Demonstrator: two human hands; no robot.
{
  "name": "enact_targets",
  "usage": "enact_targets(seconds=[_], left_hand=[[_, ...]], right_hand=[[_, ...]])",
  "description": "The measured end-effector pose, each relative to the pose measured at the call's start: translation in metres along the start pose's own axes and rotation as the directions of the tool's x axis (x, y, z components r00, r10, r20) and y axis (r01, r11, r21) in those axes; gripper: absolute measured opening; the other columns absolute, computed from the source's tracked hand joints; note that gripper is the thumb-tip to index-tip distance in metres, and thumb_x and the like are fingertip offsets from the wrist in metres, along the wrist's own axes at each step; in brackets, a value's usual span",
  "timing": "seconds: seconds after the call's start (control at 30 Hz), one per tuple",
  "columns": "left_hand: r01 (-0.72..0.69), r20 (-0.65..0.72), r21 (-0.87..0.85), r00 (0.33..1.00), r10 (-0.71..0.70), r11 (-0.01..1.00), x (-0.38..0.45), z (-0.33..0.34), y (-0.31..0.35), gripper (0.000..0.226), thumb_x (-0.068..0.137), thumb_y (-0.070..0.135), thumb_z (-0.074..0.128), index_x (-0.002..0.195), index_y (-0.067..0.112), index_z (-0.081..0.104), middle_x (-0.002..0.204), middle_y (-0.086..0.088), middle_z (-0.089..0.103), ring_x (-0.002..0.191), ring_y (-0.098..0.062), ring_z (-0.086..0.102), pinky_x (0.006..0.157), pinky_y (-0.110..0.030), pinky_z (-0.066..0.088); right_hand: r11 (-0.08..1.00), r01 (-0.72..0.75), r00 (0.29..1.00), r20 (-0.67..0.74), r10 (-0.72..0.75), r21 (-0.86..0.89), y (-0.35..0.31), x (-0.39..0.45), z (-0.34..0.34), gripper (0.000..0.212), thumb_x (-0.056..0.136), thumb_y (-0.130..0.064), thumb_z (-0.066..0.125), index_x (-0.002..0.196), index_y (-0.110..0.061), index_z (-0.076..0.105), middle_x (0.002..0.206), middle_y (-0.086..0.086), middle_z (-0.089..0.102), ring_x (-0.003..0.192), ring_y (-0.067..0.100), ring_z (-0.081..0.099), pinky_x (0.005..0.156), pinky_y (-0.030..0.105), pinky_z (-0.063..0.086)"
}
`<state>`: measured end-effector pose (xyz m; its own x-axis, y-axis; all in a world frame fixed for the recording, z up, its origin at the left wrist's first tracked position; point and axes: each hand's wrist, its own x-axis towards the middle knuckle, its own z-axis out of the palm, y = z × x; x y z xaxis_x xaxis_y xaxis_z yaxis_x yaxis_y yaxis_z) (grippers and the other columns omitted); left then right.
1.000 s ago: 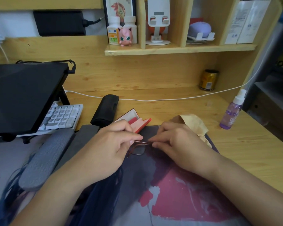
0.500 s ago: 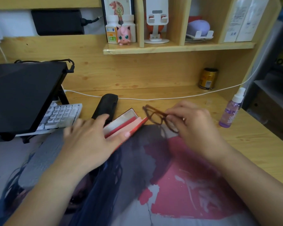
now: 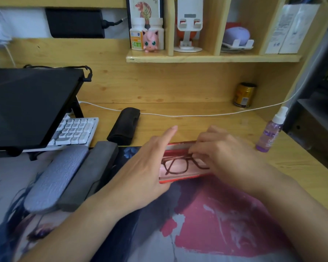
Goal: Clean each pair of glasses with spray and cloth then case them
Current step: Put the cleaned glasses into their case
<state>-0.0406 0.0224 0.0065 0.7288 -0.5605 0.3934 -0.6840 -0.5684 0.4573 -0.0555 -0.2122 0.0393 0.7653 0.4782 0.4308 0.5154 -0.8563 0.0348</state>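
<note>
An open red glasses case (image 3: 184, 178) lies across the front of the desk mat. Brown-framed glasses (image 3: 175, 164) sit folded inside it on the pale lining. My left hand (image 3: 146, 163) holds the case's left end, with the index finger sticking out straight. My right hand (image 3: 222, 154) is over the right half of the case, fingertips pinching the glasses' frame near the bridge. A purple spray bottle (image 3: 271, 129) stands upright at the right on the wooden desk. A shut black glasses case (image 3: 124, 125) lies behind my left hand. The cloth is not in sight.
A tilted black screen (image 3: 30, 104) on a stand and a white keyboard (image 3: 74, 131) fill the left, with two grey wrist rests (image 3: 64, 174) in front. A white cable (image 3: 178, 115) runs along the back. A gold can (image 3: 243, 95) stands back right, under a shelf (image 3: 212, 58).
My right hand has carried the glasses from above the desk down into the red case. My left hand has turned the case crosswise and holds its left end.
</note>
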Motion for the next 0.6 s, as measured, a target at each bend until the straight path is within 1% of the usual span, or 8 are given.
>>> enact_targets(seconds=[0.07,0.13,0.17,0.23,0.3,0.37,0.5,0.6], left_hand=[[0.044,-0.013,-0.098,0.999,-0.045,0.994,-0.002,0.002,-0.002,0.122,0.082,0.031,0.083,0.141,0.070,-0.017,0.134,0.041,0.030,0.104,-0.003,0.059,0.088,-0.016,0.044],[0.073,-0.004,-0.139,0.997,-0.074,0.988,-0.002,0.004,-0.004,0.124,0.079,0.034,0.085,0.139,0.072,-0.018,0.139,0.039,0.030,0.116,0.006,0.054,0.093,-0.008,0.041],[0.084,0.005,-0.153,0.996,-0.084,0.985,-0.002,0.005,-0.005,0.126,0.078,0.034,0.086,0.139,0.073,-0.018,0.142,0.036,0.031,0.123,0.008,0.050,0.099,-0.009,0.040],[0.099,0.014,-0.177,0.995,-0.098,0.979,-0.002,0.007,-0.006,0.128,0.077,0.033,0.087,0.139,0.073,-0.018,0.149,0.026,0.032,0.134,0.006,0.045,0.108,-0.019,0.041],[0.107,0.013,-0.194,0.994,-0.106,0.975,-0.001,0.008,-0.007,0.129,0.076,0.031,0.088,0.141,0.072,-0.016,0.153,0.021,0.031,0.137,0.001,0.045,0.111,-0.030,0.044],[0.121,0.016,-0.206,0.993,-0.121,0.971,-0.001,0.008,-0.007,0.130,0.075,0.029,0.089,0.143,0.071,-0.014,0.155,0.021,0.030,0.138,-0.001,0.046,0.111,-0.036,0.045],[0.157,0.026,-0.221,0.987,-0.156,0.963,-0.001,0.007,-0.007,0.131,0.074,0.028,0.089,0.144,0.070,-0.013,0.151,0.015,0.036,0.135,-0.003,0.049,0.109,-0.037,0.047],[0.173,0.030,-0.197,0.985,-0.170,0.965,-0.001,0.007,-0.007,0.132,0.073,0.029,0.090,0.145,0.070,-0.013,0.146,0.017,0.040,0.129,-0.001,0.052,0.107,-0.034,0.048]], right_hand=[[0.998,-0.005,1.000,0.017,0.006,-0.059,-0.006,0.000,0.001,0.029,0.094,-0.031,0.043,0.084,-0.028,0.071,0.080,-0.010,0.059,0.083,0.020,0.051,0.060,0.029,0.033],[0.997,0.010,1.000,0.016,-0.009,-0.070,-0.011,0.002,0.002,0.026,0.092,-0.027,0.045,0.079,-0.027,0.068,0.077,-0.008,0.058,0.079,0.020,0.050,0.061,0.031,0.034],[0.996,0.026,1.000,0.016,-0.025,-0.080,-0.013,0.003,0.003,0.021,0.090,-0.023,0.051,0.076,-0.026,0.066,0.075,-0.007,0.057,0.076,0.021,0.049,0.062,0.031,0.035],[0.994,0.039,0.999,0.038,-0.036,-0.101,-0.019,0.004,0.008,0.016,0.084,-0.018,0.064,0.071,-0.028,0.063,0.071,-0.007,0.056,0.073,0.020,0.048,0.062,0.031,0.035],[0.993,0.029,0.997,0.072,-0.021,-0.113,-0.022,0.004,0.013,0.019,0.081,-0.016,0.068,0.070,-0.029,0.061,0.071,-0.007,0.055,0.072,0.020,0.047,0.061,0.033,0.040],[0.993,0.015,0.996,0.084,-0.005,-0.119,-0.023,0.004,0.015,0.021,0.081,-0.015,0.070,0.070,-0.030,0.059,0.071,-0.007,0.054,0.072,0.020,0.046,0.061,0.035,0.043],[0.984,0.059,0.995,0.087,-0.045,-0.169,-0.020,0.003,0.014,0.020,0.079,-0.015,0.070,0.068,-0.029,0.060,0.070,-0.006,0.054,0.072,0.021,0.047,0.060,0.037,0.043],[0.979,0.100,0.989,0.129,-0.078,-0.175,-0.021,0.001,0.013,0.016,0.085,-0.017,0.063,0.075,-0.028,0.066,0.076,-0.005,0.056,0.077,0.021,0.048,0.067,0.039,0.047]])
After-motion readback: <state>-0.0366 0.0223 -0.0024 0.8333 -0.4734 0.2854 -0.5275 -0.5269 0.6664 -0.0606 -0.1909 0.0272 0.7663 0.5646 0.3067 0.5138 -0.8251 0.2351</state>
